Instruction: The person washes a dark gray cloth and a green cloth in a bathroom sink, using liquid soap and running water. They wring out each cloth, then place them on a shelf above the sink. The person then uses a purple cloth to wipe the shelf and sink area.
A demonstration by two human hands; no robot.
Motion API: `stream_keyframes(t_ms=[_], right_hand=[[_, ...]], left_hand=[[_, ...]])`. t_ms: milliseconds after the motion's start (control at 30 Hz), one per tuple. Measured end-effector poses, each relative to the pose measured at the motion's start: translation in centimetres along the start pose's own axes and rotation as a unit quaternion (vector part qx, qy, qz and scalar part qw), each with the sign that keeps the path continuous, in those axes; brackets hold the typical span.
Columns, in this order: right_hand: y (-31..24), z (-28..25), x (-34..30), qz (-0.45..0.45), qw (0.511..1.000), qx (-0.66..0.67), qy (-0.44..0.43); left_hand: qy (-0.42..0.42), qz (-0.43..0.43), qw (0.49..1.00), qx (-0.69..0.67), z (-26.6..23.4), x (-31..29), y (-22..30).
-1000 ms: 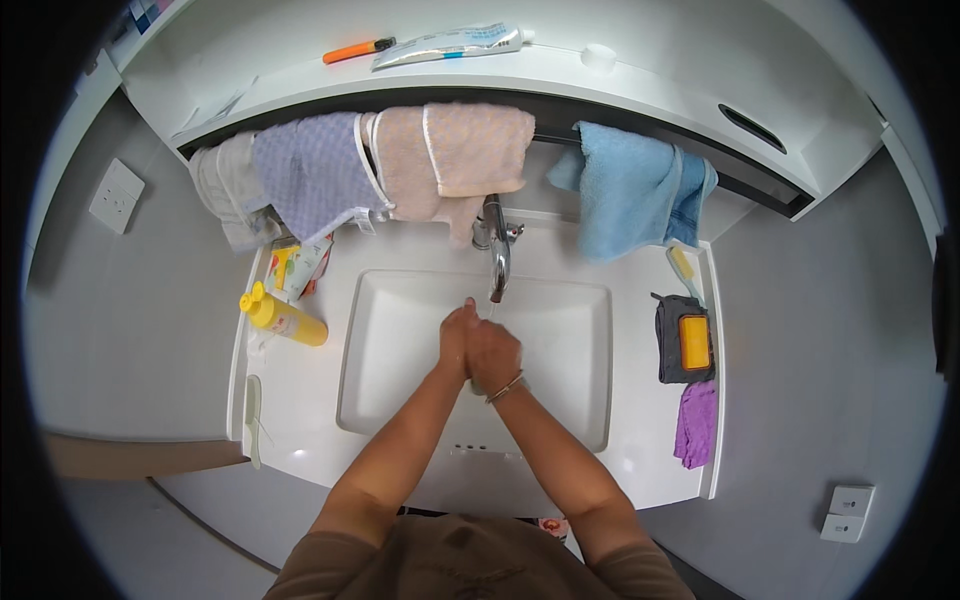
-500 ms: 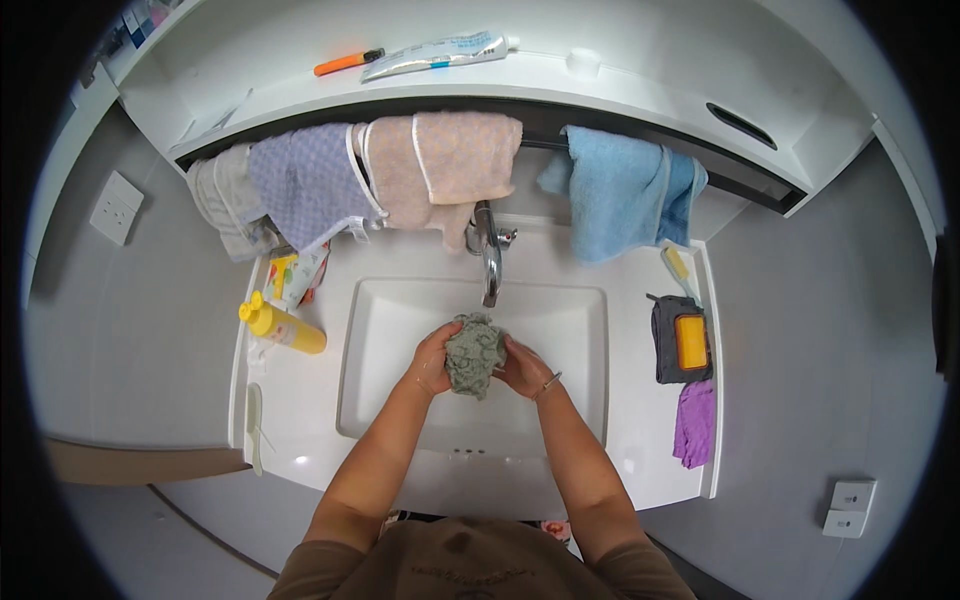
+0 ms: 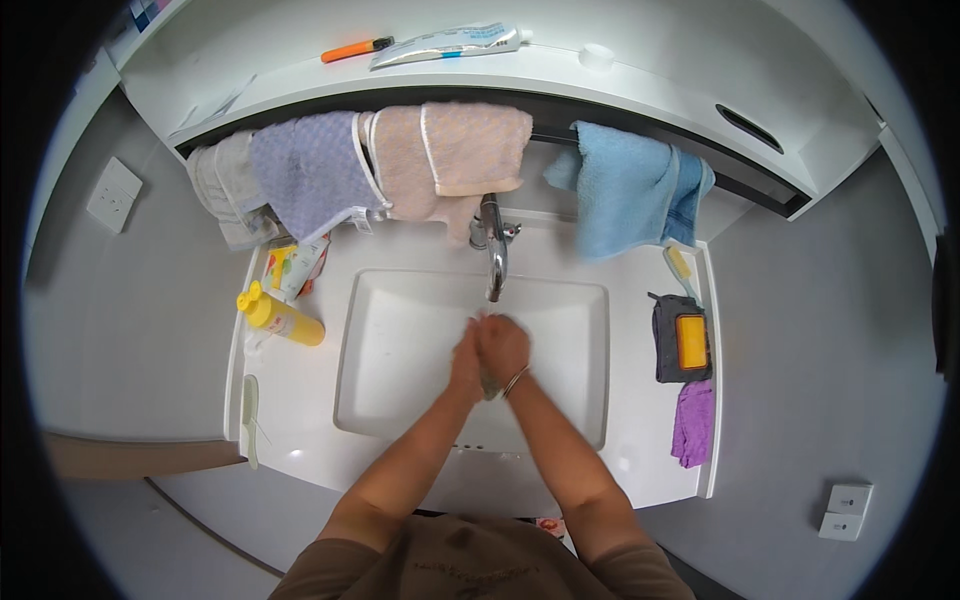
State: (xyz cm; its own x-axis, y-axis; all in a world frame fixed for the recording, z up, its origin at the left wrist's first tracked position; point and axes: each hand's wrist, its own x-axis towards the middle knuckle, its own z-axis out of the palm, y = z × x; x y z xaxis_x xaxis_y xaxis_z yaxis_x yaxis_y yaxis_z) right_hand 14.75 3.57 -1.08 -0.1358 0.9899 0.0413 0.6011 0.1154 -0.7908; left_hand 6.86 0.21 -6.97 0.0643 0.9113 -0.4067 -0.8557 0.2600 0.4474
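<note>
A person's left hand (image 3: 464, 358) and right hand (image 3: 505, 345) are pressed together over a white sink (image 3: 395, 345), just in front of the tip of a chrome tap (image 3: 496, 258), clamped on a green-grey cloth (image 3: 489, 386) that is mostly hidden, only a sliver showing between them near the wrists. On the white table (image 3: 638, 400), a yellow bottle (image 3: 285, 319) is left of the sink; to the right, a yellow block (image 3: 691, 342) rests on a dark pouch (image 3: 664, 345), with a purple rag (image 3: 693, 427) just beside it.
</note>
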Motion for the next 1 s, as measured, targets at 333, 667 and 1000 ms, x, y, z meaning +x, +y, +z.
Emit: stream_keyframes(t_ms=[333,667,1000], right_hand=[[0.0,1.3,1.0,-0.110,0.979,-0.169,-0.003],[0.2,-2.9,2.6,0.042,0.962,0.151,-0.224],[2.8,-7.3,4.5,0.182,0.893,0.377,-0.162]], left_hand=[[0.089,-0.002,0.977,0.194,3.3,-1.2,2.8],[0.039,-0.065,0.963,0.260,5.5,-0.2,9.1],[-0.142,-0.145,0.671,0.713,1.0,-0.9,8.7]])
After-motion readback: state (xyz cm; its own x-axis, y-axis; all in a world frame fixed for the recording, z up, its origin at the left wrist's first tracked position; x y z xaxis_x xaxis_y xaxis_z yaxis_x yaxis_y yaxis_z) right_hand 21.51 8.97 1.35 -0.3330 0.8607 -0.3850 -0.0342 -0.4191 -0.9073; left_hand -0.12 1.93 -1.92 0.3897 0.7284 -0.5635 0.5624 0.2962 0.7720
